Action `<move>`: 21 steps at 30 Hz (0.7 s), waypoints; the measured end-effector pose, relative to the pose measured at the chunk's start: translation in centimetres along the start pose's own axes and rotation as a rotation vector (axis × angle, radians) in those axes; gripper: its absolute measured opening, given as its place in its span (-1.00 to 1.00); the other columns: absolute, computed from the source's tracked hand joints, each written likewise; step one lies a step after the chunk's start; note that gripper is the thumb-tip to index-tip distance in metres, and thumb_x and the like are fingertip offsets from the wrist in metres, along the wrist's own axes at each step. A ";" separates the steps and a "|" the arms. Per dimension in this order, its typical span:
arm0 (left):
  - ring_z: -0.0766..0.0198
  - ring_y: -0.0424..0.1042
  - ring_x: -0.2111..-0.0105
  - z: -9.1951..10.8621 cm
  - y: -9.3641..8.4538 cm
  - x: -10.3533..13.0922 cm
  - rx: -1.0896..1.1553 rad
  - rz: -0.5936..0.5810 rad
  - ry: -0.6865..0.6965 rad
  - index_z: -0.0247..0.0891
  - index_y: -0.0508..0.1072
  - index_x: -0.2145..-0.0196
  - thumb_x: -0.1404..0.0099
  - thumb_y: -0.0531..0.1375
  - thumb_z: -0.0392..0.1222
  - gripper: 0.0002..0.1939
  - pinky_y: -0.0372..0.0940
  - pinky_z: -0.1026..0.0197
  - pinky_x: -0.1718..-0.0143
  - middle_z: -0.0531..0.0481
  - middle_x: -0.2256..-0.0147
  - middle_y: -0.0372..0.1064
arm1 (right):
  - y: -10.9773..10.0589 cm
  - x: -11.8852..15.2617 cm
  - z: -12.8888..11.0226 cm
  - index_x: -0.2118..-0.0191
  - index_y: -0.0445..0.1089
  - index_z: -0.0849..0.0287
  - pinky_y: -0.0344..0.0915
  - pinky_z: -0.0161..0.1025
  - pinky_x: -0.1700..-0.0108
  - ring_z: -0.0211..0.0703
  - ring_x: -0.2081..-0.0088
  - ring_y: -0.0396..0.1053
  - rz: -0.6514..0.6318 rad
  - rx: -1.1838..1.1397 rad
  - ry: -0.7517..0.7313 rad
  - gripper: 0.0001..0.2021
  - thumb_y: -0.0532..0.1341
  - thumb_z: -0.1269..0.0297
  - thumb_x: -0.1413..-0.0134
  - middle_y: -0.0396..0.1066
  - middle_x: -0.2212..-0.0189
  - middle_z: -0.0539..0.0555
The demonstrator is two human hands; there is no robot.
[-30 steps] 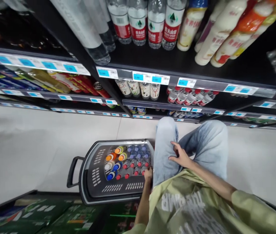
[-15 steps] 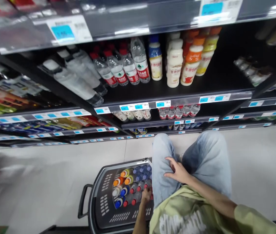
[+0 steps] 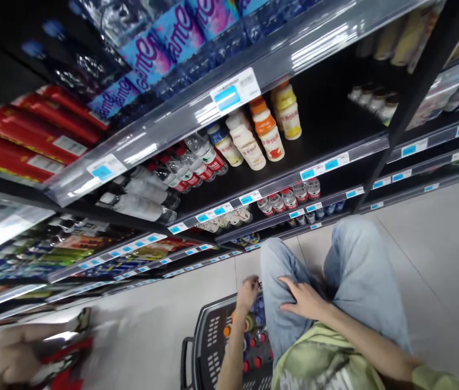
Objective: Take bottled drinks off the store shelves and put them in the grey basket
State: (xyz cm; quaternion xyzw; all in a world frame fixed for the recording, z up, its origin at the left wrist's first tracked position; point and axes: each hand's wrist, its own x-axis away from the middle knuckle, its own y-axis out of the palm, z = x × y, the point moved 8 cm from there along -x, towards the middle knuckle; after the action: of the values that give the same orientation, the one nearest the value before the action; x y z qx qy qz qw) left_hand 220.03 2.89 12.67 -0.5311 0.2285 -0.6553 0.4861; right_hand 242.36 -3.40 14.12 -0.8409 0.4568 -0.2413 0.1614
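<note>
My left hand (image 3: 248,292) is over the far rim of the dark shopping basket (image 3: 213,330) on the floor. Its fingers are curled in, and what they hold, if anything, is hidden. Beneath my left forearm, the basket holds several bottles with red caps (image 3: 257,362), blue water bottles (image 3: 259,311) and orange-capped bottles (image 3: 227,330); my forearm and leg cover part of them. My right hand (image 3: 305,299) lies on my left thigh (image 3: 280,281), open with thumb and fingers apart, holding nothing.
Before me stands a shelf (image 3: 278,187) with milk drink bottles (image 3: 248,141), red-labelled water bottles (image 3: 207,154) and clear bottles lying tilted (image 3: 138,206). Above are blue-wrapped packs (image 3: 172,40) and red packs (image 3: 30,132). At the lower left another person's legs (image 3: 14,352) show, blurred.
My left hand has moved from among the red-capped bottles to the basket's far rim. My right hand stays on my thigh. The view has turned, and another person's legs have come in at left.
</note>
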 end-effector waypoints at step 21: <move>-0.22 0.04 -0.44 38.9 -36.4 -10.8 -0.208 0.804 0.676 -0.34 0.25 -0.39 -0.38 0.20 -0.12 -0.33 -0.02 -0.27 -0.46 -0.37 -0.45 0.03 | -0.9 0.6 0.3 -0.46 0.16 0.00 0.39 0.01 -0.12 0.33 -0.13 0.54 0.029 -0.004 0.004 -0.19 0.38 -0.01 -0.15 0.59 -0.10 0.30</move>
State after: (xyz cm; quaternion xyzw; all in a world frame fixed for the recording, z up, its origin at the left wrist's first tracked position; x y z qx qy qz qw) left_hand 240.99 36.19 50.18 -0.2064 0.6216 -0.5257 0.5428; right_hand 243.41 -3.40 14.51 -0.8340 0.4697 -0.2397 0.1622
